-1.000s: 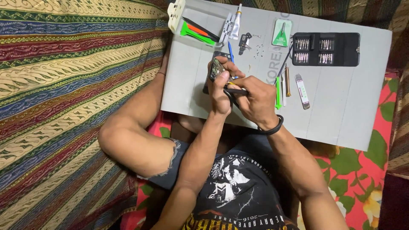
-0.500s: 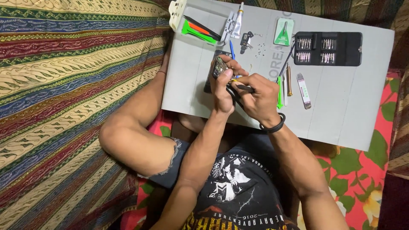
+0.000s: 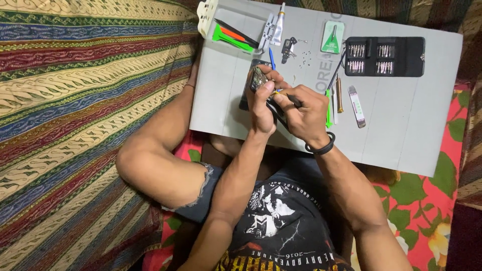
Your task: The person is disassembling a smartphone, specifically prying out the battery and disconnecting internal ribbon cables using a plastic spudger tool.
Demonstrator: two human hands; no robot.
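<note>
Left hand (image 3: 262, 108) grips the opened phone (image 3: 259, 79) by its edges mid-mat (image 3: 401, 135); right hand (image 3: 301, 111) pinches a thin screwdriver (image 3: 287, 99). Light, rigid, probably fragile inside.

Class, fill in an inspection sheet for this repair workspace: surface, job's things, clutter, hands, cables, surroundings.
Surface: grey rectangular work mat on patterned bedding.
Job's things: small opened dark device; thin dark-handled tool.
Clutter: black case of screwdriver bits, green plastic pry tools, green packet, loose tiny screws.
Hands: left hand grips the device; right hand holds the tool against it.
Cables: nothing seen.
Surroundings: striped woven cloth; red floral cloth.
</note>
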